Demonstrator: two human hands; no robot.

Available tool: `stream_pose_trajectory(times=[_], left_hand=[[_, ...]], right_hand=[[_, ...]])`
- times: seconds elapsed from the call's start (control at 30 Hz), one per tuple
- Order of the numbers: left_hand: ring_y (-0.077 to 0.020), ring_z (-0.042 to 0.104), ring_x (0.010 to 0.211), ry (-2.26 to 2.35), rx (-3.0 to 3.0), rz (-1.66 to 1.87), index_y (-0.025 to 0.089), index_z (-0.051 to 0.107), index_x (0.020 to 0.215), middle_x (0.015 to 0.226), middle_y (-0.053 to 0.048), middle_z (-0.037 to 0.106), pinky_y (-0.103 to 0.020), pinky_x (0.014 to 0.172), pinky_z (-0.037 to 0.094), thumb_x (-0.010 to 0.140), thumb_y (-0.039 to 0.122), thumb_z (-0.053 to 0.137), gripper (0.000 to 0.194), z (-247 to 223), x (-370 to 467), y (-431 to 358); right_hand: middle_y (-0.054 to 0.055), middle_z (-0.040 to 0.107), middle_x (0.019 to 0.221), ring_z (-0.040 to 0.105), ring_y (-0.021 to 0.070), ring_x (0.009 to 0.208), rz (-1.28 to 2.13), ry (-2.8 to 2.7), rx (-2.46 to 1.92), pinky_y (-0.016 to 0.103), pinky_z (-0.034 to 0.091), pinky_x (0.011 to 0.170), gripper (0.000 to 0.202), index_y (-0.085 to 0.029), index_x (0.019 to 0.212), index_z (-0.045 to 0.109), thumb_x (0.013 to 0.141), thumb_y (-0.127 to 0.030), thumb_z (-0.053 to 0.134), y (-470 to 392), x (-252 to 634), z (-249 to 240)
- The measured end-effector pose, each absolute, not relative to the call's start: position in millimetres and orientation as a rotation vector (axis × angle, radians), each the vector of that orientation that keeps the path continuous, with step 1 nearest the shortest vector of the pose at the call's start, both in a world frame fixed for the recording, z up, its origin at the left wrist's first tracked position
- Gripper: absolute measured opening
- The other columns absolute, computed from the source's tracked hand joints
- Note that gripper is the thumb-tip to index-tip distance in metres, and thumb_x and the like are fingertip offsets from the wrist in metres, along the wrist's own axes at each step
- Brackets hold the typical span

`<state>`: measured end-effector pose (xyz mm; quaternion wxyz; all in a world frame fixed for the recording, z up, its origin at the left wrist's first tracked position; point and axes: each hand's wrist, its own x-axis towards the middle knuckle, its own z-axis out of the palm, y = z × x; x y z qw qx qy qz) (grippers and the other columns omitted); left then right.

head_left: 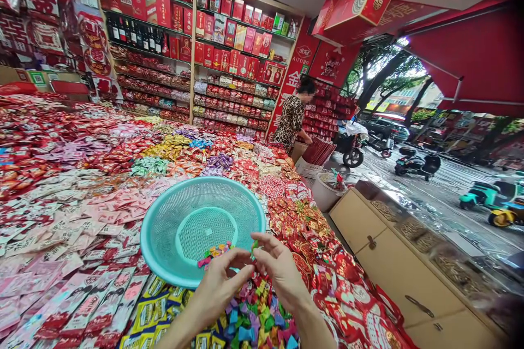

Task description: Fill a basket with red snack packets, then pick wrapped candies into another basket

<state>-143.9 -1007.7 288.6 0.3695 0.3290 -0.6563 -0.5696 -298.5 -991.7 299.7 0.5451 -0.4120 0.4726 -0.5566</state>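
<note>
A turquoise plastic mesh basin (164, 212) rests on the heaped packets in front of me. Inside its near side lies a small cluster of brightly coloured wrapped candies (213, 253). My left hand (225, 281) is over the near rim, thumb and fingers drawn together; what they grip is hidden. Right beside it, my right hand (280, 270) pinches a small green-wrapped candy (254, 245), its fingers nearly meeting those of my left. Below both hands spreads a pile of twisted, multicoloured wrapped candies (262, 313). Yellow-and-blue packets (149, 311) lie to the left of that pile.
Pink and white packets (61, 234) cover the left, red packets (347, 305) the right. A cardboard-coloured cabinet (393, 262) with clear-covered trays borders the right. Farther back, a person (290, 120) in a leopard-print top bends over a box. Shelves of bottles and boxes (233, 38) line the wall.
</note>
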Motion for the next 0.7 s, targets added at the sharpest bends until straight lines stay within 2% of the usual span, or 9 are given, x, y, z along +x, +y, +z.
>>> stream_pose_trajectory(times=[0.1,0.33,0.53,0.7], left_hand=[[-0.0209,0.063,0.087,-1.575,0.819,-1.487,0.018,0.065,0.097,0.095,-0.007,0.069,-0.03,0.076,0.049,0.081,0.04,0.062,0.028,286,-146,-1004],[-0.0163,0.058,0.075,-1.502,0.785,-1.454,0.018,0.065,0.087,0.079,-0.003,0.065,-0.025,0.068,0.045,0.088,0.042,0.052,0.027,286,-141,-1003],[-0.0176,0.059,0.073,-1.492,0.818,-1.536,0.018,0.062,0.078,0.077,-0.004,0.064,-0.028,0.068,0.047,0.086,0.048,0.052,0.033,283,-141,-1002],[-0.0179,0.063,0.07,-1.418,0.845,-1.619,0.016,0.063,0.076,0.075,-0.005,0.068,-0.029,0.067,0.05,0.083,0.051,0.056,0.036,280,-141,-999]], right_hand=[[0.002,0.06,0.09,0.05,0.0108,0.074,-1.341,1.079,-0.93,0.022,0.04,0.063,0.043,-0.021,0.103,0.066,0.065,-0.035,0.079,-995,-283,303],[-0.001,0.059,0.08,0.044,0.0055,0.056,-1.326,1.123,-0.935,0.02,0.032,0.048,0.046,-0.018,0.098,0.064,0.061,-0.039,0.082,-994,-276,299],[-0.007,0.048,0.048,0.035,0.0049,0.042,-1.284,1.149,-0.934,0.022,0.025,0.045,0.04,-0.016,0.082,0.064,0.069,-0.054,0.071,-996,-280,302],[-0.008,0.046,0.047,0.032,0.0052,0.044,-1.331,1.187,-0.921,0.023,0.022,0.045,0.036,-0.016,0.072,0.064,0.063,-0.049,0.077,-999,-281,305]])
